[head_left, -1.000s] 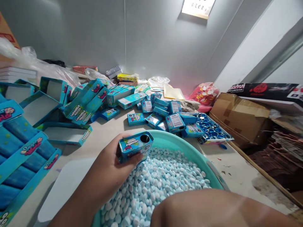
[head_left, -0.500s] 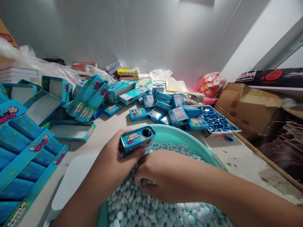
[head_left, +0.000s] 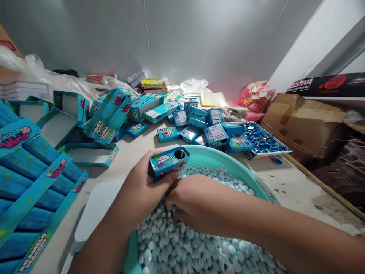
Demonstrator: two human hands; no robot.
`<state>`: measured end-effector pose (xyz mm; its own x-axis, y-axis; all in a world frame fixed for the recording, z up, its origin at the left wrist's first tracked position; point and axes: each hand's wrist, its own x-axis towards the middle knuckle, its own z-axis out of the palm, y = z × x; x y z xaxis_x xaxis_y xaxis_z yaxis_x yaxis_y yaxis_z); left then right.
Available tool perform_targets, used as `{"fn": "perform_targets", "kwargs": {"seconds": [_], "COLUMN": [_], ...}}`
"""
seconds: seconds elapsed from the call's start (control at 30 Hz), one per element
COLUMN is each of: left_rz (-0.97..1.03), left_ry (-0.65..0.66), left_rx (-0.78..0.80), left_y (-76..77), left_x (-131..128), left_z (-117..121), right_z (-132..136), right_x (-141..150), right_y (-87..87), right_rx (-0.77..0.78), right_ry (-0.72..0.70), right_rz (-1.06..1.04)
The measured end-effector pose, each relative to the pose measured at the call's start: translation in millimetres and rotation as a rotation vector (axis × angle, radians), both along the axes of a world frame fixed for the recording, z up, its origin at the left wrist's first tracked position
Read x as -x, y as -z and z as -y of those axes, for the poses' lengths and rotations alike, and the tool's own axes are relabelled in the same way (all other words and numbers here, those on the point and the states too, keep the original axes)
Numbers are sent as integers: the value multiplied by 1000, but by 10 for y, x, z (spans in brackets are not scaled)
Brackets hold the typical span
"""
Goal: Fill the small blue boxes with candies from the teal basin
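My left hand (head_left: pixel 145 182) is closed around a blue candy tin (head_left: pixel 168 159), held tilted over a teal basin (head_left: pixel 239 164). The tin's round opening faces up at its right end and looks dark inside. Pale blue and white candies (head_left: pixel 176 249) fill much of the basin. Just below and to the right of the tin, my right hand (head_left: pixel 196 201) rests in the candies with its fingers curled inward. Its fingertips are partly hidden, so what they hold does not show.
Several blue tins (head_left: pixel 195 123) lie heaped behind the basin. A tray (head_left: pixel 273 154) of blue caps stands at the right, near a cardboard box (head_left: pixel 308 123). Display boxes (head_left: pixel 34 190) of tins fill the left side. A pale lid-like panel (head_left: pixel 95 209) lies beside my left forearm.
The camera view has shifted slightly. My right hand's fingers have curled in tighter among the candies. My left hand keeps the tin in nearly the same position.
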<state>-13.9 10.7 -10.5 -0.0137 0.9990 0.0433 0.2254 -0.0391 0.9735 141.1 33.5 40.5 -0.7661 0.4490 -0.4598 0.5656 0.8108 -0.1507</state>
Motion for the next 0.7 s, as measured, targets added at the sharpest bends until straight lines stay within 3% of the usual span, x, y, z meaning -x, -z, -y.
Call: {"fn": "perform_targets", "kwargs": {"seconds": [0.13,0.23,0.43,0.6,0.7], "left_rz": [-1,24,83,117,96], "left_ry": [-5,6,5,23,4], "left_rx": [-5,-5,17,47,27], "left_y": [-3,-6,-38,-58,-39], "left_x": [-1,-2,-6,-18,-26], "left_z": [-11,-8,23,34,26], "right_z": [-2,-30,-103,-86,-37], "right_x": [-57,-133,-207,-249,-310], "right_y": [66,84,21,-60,-155], "right_rx": [-64,-12,408,853,1023], "right_ry": [-50,-53,-30,-38,58], "right_rz": [-105,-246,-558,-808,-832]}}
